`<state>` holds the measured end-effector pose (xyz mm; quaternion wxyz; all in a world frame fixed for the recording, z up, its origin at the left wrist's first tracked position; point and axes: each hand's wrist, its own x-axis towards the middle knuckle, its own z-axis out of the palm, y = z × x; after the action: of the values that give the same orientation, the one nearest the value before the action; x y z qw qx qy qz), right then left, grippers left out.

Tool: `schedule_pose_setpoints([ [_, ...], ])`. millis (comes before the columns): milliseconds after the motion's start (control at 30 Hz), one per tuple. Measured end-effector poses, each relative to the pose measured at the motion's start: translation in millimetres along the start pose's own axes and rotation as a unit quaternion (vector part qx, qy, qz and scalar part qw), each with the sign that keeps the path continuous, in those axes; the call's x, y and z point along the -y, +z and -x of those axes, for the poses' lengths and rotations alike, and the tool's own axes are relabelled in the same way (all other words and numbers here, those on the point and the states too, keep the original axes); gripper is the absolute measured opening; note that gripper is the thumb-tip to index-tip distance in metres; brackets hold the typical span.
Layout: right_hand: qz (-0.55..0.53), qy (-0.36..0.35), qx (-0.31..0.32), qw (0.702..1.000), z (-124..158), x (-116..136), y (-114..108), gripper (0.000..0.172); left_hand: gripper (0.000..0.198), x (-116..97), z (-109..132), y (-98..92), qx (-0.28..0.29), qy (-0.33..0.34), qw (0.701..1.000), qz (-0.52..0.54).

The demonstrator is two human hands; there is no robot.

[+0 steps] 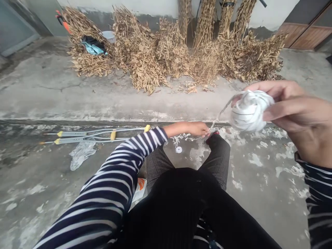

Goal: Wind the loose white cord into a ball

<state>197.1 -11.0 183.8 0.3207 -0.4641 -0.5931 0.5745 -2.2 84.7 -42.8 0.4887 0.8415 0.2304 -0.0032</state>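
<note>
My right hand [295,107], raised at the right, grips a ball of white flat cord [251,112] between thumb and fingers; it is slightly blurred. A loose strand [223,109] runs from the ball down to the left. My left hand [198,129] is low between my knees, its fingers pinched around the cord. Below and left of that hand, thin white cord [176,139] lies tangled on the ground. A small white round disc [178,149] lies beside it; what it is made of I cannot tell.
Two crutches with yellow pads [113,135] lie on the concrete at the left, a clear plastic bag [82,154] beside them. Dried plant bundles [147,52] lean along the wall, with a dark and blue cloth [93,46] on them. A concrete step edge [129,121] runs across.
</note>
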Motion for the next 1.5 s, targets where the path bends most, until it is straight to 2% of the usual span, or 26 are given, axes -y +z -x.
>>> schedule_pose_setpoints([
  [33,-0.018,0.028,0.013,0.999,-6.6,-5.9,-0.1,0.038,0.024,4.9,14.9,8.9,-0.044,-0.014,0.999,0.006],
  [100,-0.049,0.086,0.04,0.994,-19.9,-22.4,-2.0,0.043,0.039,5.4,44.6,19.7,-0.181,-0.061,0.981,0.03],
  [167,-0.063,0.113,0.05,0.99,-32.2,-42.9,-4.1,0.046,0.051,-4.8,65.9,27.5,-0.308,-0.072,0.944,0.092],
  [200,-0.064,0.123,0.052,0.989,-37.5,-53.2,-4.5,0.047,0.054,-12.2,71.2,31.7,-0.348,-0.052,0.925,0.14],
  [267,-0.064,0.139,0.046,0.987,-45.8,-71.6,-3.1,0.048,0.056,-27.1,69.7,41.1,-0.384,0.017,0.889,0.25],
  [333,-0.07,0.148,0.022,0.986,-50.3,-84.7,0.7,0.049,0.053,-37.1,55.8,50.4,-0.393,0.072,0.855,0.331],
  [433,-0.079,0.156,-0.002,0.985,-48.9,-97.1,6.0,0.053,0.042,-40.4,31.9,59.0,-0.412,0.094,0.82,0.385],
  [500,-0.089,0.152,-0.009,0.984,-43.6,-105.7,6.6,0.056,0.031,-38.3,27.7,58.6,-0.409,0.087,0.816,0.398],
  [600,-0.119,0.136,-0.016,0.983,-33.2,-126.0,6.3,0.055,0.023,-35.5,45.9,45.4,-0.357,0.07,0.852,0.375],
  [700,-0.137,0.139,0.04,0.98,-27.2,-151.6,16.1,0.053,0.025,-35.9,74.3,22.2,-0.291,0.049,0.902,0.314],
  [800,-0.134,0.12,0.081,0.98,-28.9,-169.7,39.6,0.051,0.02,-36.5,88.0,2.9,-0.308,0.037,0.917,0.249],
  [867,-0.142,0.09,0.064,0.984,-31.8,-174.4,56.0,0.05,0.019,-34.1,87.7,-3.2,-0.33,0.032,0.919,0.215],
  [933,-0.136,0.073,0.037,0.987,-33.6,-174.8,67.1,0.05,0.022,-29.8,86.2,-4.5,-0.324,0.008,0.929,0.176],
  [1067,-0.082,0.076,-0.008,0.994,-31.2,-173.4,70.5,0.053,0.026,-28.1,96.0,-4.5,-0.303,-0.043,0.946,0.106],
  [1200,-0.068,0.086,-0.024,0.994,-26.3,-174.4,68.4,0.053,0.022,-45.3,115.2,-11.9,-0.244,-0.039,0.95,0.19],
  [1333,-0.024,0.032,0.007,0.999,-27.6,-176.1,72.5,0.044,0.021,-60.1,120.5,-22.3,-0.216,-0.048,0.94,0.26],
  [1433,0.017,-0.001,-0.026,1.0,-33.3,-184.5,73.1,0.04,0.02,-56.1,119.4,-27.8,-0.177,-0.079,0.943,0.271],
  [1500,0.044,0.011,-0.063,0.997,-36.8,-193.3,71.2,0.042,0.016,-47.3,119.5,-29.5,-0.159,-0.107,0.945,0.265],
])
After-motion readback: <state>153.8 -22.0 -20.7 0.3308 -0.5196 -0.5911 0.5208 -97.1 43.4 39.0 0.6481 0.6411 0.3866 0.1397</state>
